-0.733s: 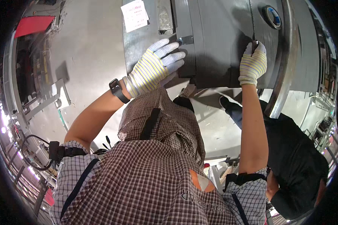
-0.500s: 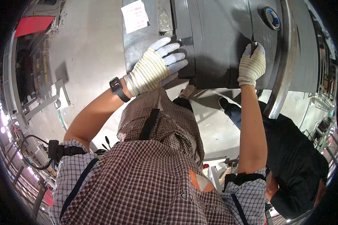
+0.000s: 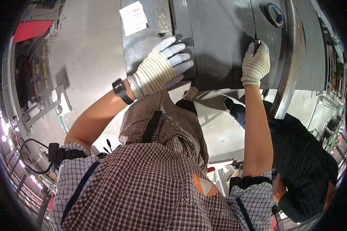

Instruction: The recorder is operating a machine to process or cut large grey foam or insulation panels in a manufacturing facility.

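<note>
My left hand (image 3: 154, 73), in a white glove with yellow and blue-grey stripes, lies with fingers spread over the near edge of a dark grey, sheet-covered work surface (image 3: 216, 46). It holds nothing. Farther right, my right hand (image 3: 256, 63) wears a matching glove. Its thumb and fingers are pinched together on something small and dark, at the end of a thin straight line running away across the sheet. The fingers mostly hide it, so its kind cannot be told. A roll of black tape with a blue core (image 3: 280, 18) lies beyond that hand.
White paper slips (image 3: 133, 18) lie at the far left of the surface, beside a slot holding a clear, crinkled piece (image 3: 164, 24). A curved metal bar (image 3: 290, 57) runs along the right. Close by on the right bends a person in dark clothing (image 3: 304, 161).
The work surface and the things on it appear slightly farther left and up in the picture. My right hand has shifted slightly the same way, still pinched; my left hand stays spread.
</note>
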Demonstrator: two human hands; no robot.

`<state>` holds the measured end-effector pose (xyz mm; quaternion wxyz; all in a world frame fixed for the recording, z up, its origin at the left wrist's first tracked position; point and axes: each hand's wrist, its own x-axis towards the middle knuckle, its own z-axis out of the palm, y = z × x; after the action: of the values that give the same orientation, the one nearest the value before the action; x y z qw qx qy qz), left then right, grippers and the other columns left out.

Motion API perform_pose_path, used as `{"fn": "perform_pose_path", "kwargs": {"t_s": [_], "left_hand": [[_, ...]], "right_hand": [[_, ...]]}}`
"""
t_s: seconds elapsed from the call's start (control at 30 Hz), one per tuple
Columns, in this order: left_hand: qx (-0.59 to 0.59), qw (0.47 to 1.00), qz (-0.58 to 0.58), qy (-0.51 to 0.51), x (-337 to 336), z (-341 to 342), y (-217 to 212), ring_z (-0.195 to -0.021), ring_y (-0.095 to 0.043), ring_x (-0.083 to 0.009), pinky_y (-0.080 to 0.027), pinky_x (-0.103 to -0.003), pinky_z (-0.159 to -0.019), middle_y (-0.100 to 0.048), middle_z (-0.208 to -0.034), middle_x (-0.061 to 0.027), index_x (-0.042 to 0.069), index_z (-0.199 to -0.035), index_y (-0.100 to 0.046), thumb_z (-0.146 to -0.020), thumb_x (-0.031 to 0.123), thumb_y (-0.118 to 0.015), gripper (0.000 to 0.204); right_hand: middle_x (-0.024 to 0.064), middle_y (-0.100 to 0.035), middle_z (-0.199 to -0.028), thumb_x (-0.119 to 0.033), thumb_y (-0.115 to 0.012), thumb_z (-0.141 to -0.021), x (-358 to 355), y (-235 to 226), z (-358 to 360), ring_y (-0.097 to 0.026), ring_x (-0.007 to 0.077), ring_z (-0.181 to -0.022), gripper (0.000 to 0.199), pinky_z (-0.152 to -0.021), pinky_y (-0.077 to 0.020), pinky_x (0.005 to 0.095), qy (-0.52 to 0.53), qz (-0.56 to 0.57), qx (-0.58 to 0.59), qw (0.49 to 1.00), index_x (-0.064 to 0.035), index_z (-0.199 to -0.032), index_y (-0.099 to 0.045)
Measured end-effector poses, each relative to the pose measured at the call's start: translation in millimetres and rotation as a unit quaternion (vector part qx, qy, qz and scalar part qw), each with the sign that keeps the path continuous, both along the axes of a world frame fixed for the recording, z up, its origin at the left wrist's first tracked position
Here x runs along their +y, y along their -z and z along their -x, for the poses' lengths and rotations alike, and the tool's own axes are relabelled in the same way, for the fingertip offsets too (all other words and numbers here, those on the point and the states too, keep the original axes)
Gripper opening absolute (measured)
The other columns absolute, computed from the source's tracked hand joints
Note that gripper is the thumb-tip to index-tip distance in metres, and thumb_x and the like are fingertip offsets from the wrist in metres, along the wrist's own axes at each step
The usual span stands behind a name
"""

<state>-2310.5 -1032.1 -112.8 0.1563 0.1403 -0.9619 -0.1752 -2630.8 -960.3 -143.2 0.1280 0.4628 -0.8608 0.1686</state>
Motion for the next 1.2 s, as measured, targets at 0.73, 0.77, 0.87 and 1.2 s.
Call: {"fn": "perform_pose_path", "kwargs": {"t_s": [0.73, 0.77, 0.87, 1.2], "left_hand": [[0.004, 1.0, -0.003, 0.027, -10, 24, 3, -0.126, -0.056, -0.032, -0.034, -0.055, -0.117, -0.064, -0.12, -0.0112, 0.01, -0.119, -0.069, -0.075, 0.023, -0.077, 0.046], [0.02, 1.0, 0.003, 0.011, -13, 30, 1, -0.127, -0.055, -0.0323, -0.034, -0.054, -0.117, -0.063, -0.123, -0.0122, 0.009, -0.122, -0.067, -0.076, 0.023, -0.077, 0.049], [0.055, 0.998, 0.026, -0.018, -24, 58, -9, -0.131, -0.051, -0.0334, -0.032, -0.052, -0.118, -0.059, -0.132, -0.0144, 0.007, -0.13, -0.061, -0.081, 0.026, -0.073, 0.054], [-0.019, 0.99, 0.095, -0.107, -66, 138, 16, -0.146, -0.034, -0.0385, -0.021, -0.048, -0.123, -0.036, -0.158, -0.0226, 0.0, -0.152, -0.037, -0.093, 0.044, -0.059, 0.077]], "right_hand": [[0.0112, -0.07, -0.097, -0.027, -0.067, -0.091, -3, -2, -2, -0.069, 0.033, -0.089, 0.023, -0.075, -0.0547, 0.0455, 0.003, 0.003, 0.007, 1.0, -0.0105, -0.107, -0.065], [0.0112, -0.07, -0.097, -0.027, -0.067, -0.091, -4, -2, 0, -0.069, 0.033, -0.089, 0.023, -0.075, -0.0547, 0.0455, 0.003, 0.005, 0.01, 1.0, -0.0105, -0.107, -0.065], [0.0112, -0.07, -0.097, -0.026, -0.069, -0.09, -2, -4, 4, -0.069, 0.0334, -0.088, 0.023, -0.074, -0.0546, 0.046, -0.006, 0.023, 0.012, 1.0, -0.0107, -0.107, -0.065], [0.0107, -0.066, -0.097, -0.026, -0.067, -0.089, -4, -1, -10, -0.066, 0.0306, -0.088, 0.025, -0.075, -0.0514, 0.0459, 0.003, -0.001, -0.023, 1.0, -0.0125, -0.109, -0.062]]}}
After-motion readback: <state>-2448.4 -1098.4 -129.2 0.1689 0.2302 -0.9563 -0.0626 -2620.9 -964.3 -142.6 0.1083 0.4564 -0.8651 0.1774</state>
